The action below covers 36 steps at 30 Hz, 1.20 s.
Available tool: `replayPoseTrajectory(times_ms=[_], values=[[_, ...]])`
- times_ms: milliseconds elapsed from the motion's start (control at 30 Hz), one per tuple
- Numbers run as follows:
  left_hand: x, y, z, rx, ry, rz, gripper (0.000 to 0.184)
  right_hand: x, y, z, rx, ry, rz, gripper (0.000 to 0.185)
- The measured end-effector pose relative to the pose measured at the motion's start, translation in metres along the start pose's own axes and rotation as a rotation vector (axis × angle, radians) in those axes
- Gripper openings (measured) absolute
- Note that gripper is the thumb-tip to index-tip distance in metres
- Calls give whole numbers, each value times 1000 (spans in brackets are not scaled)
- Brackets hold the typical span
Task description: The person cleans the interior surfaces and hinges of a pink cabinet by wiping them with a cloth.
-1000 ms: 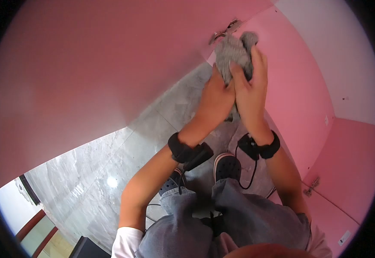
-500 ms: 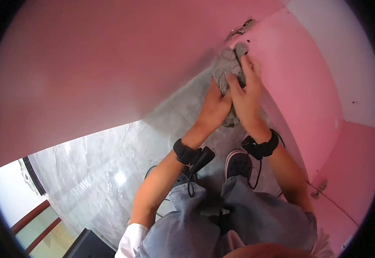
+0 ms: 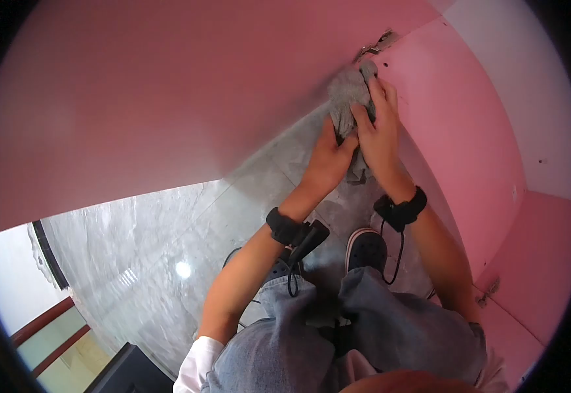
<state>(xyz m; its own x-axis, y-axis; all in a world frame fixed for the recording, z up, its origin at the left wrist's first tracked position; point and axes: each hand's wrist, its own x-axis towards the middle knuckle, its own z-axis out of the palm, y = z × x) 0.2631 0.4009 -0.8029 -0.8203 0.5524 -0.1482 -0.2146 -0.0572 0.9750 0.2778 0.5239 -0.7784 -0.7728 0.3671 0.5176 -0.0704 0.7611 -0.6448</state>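
A crumpled grey cloth [image 3: 349, 88] is bunched between my two hands, beside the edge of a pink cabinet panel [image 3: 459, 124]. My left hand [image 3: 330, 157] grips its lower left part, with the fingers partly hidden under the folds. From the right side, my right hand [image 3: 378, 134] closes on the cloth, thumb across the front and fingers along its right edge. A loose end of the cloth hangs below, between the wrists. Just above the bundle, a metal hinge [image 3: 378, 44] joins the large pink door [image 3: 154, 98] to the panel.
Grey marbled floor tiles [image 3: 161, 242] lie below, with my dark clogs [image 3: 366, 252] on them. A second hinge [image 3: 488, 293] sits at the lower right. Black bands with cords circle both wrists. A dark box-like object [image 3: 131, 370] stands at the lower left.
Both hands stay on the cloth, and its folds have shifted slightly. The hanging end sits a little higher. The whole view has moved slightly.
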Motion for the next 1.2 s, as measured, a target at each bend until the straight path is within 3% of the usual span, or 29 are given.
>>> replayPoseTrajectory(times_ms=[133, 200, 300, 400, 433, 500, 633, 700, 767, 833, 900, 967, 1033, 1133, 1200], values=[[-6, 12, -6, 1, 148, 77, 39, 15, -29, 7, 58, -45, 43, 47], [-27, 9, -2, -42, 295, 217, 31, 11, -37, 9, 82, -58, 61, 45], [-66, 30, -12, -119, 348, 16, 27, 4, -64, 9, 155, -84, -42, 45], [-108, 25, -25, -121, 458, 47, 26, -2, -102, 4, 259, -234, -66, 44], [-119, 14, -28, -119, 456, 47, 26, -4, -116, 4, 299, -392, -141, 44], [-134, -13, -36, -436, 742, 286, 32, -8, -140, 17, 359, -582, -339, 48], [-158, -5, -91, -455, 795, 146, 43, -25, -151, 41, 460, -701, -372, 47], [-176, -1, -120, -655, 248, 74, 57, -44, -145, 39, 546, -728, -331, 46], [-166, 25, -114, -712, 339, -47, 68, -62, -135, 29, 688, -722, -122, 42], [-157, 15, -105, -575, 326, -58, 64, -66, -119, 17, 673, -804, -62, 42], [-145, 6, -92, -648, 327, -106, 58, -62, -113, -3, 697, -748, 152, 38], [-126, 9, -80, -603, 234, -181, 55, -61, -94, -22, 645, -583, 541, 36], [-102, 20, -63, -627, 217, -232, 49, -61, -62, -35, 655, -277, 498, 33], [-56, 32, -40, -610, 162, -238, 46, -52, -76, -57, 651, -128, 476, 39], [-30, 53, -28, -680, -27, -188, 43, -46, -81, -60, 572, -186, 387, 44]])
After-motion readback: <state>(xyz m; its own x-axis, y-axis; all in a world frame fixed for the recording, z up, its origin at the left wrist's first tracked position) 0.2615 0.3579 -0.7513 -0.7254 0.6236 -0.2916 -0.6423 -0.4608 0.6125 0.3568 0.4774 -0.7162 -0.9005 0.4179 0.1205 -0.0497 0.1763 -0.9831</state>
